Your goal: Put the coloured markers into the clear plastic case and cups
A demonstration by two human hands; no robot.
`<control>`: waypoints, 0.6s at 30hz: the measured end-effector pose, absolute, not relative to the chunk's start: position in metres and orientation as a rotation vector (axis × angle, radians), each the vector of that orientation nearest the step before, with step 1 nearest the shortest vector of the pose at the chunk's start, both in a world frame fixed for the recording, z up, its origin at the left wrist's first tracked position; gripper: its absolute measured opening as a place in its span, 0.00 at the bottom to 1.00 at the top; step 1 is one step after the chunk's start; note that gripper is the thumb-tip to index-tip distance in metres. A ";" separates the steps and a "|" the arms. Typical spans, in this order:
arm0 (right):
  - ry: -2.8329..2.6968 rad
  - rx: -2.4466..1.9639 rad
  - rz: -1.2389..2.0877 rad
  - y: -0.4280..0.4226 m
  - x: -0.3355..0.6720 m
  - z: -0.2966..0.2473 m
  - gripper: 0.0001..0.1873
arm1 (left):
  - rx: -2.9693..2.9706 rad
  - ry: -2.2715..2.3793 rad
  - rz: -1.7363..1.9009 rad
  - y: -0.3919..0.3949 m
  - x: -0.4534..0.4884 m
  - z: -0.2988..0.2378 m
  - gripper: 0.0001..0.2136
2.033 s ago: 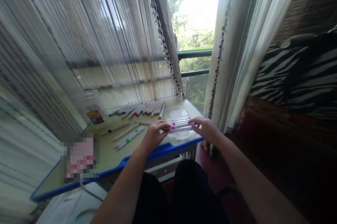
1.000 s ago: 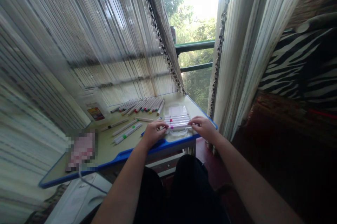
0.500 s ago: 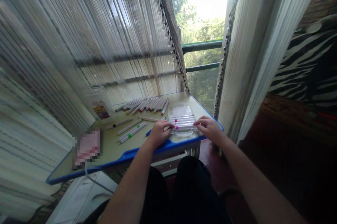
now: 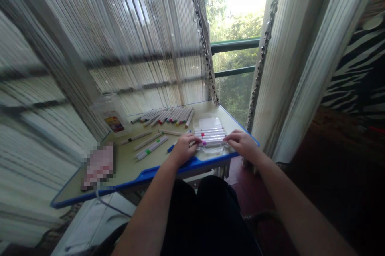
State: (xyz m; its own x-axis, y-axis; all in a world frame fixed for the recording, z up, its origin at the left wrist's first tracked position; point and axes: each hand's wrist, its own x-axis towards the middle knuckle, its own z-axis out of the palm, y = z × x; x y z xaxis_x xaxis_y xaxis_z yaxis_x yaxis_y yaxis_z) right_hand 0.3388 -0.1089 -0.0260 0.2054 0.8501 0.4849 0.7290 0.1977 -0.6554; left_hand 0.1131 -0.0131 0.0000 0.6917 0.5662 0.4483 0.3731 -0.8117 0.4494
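A clear plastic case (image 4: 209,122) lies on the desk with several white markers in a row inside it, one with a red band (image 4: 202,134). Nearest me in that row is a white marker with a magenta band (image 4: 214,142). Its left end is pinched by my left hand (image 4: 184,150), and its right end is between the fingertips of my right hand (image 4: 243,144). Part of a blue-capped marker (image 4: 171,148) shows beside my left hand, which hides the rest.
Many white markers (image 4: 168,115) with coloured ends are spread at the back of the desk (image 4: 126,170). A green-banded pair (image 4: 152,148) lies left of my hands. A clear container (image 4: 112,113) stands at the back left, and a blurred pink item (image 4: 100,164) lies in front of it.
The view has shifted slightly. Both hands stay at the ends of the magenta-banded marker, with little visible movement over the case.
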 end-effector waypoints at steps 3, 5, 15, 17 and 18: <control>-1.554 -1.550 0.189 -0.110 0.341 -0.025 0.12 | 2.587 0.725 0.862 -0.013 0.113 -0.001 0.09; -1.555 -1.541 0.233 -0.112 0.344 -0.023 0.11 | 2.584 0.724 0.881 -0.013 0.113 -0.002 0.09; -1.507 -1.573 0.292 -0.114 0.351 -0.019 0.09 | 2.498 0.927 1.044 -0.017 0.106 0.001 0.09; -1.541 -1.592 0.226 -0.113 0.349 -0.020 0.08 | 2.504 0.953 1.001 -0.019 0.106 0.002 0.09; -1.546 -1.609 0.210 -0.113 0.347 -0.020 0.09 | 2.506 0.963 0.969 -0.019 0.106 0.003 0.09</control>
State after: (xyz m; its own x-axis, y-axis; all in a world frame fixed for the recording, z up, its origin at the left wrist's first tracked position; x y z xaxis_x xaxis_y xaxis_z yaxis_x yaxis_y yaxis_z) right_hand 0.3474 -0.1127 -0.0199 0.2142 0.8765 0.4312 0.7296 0.1499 -0.6672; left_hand 0.1062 -0.0194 0.0028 0.5511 0.6765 0.4885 0.4844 -0.7360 0.4728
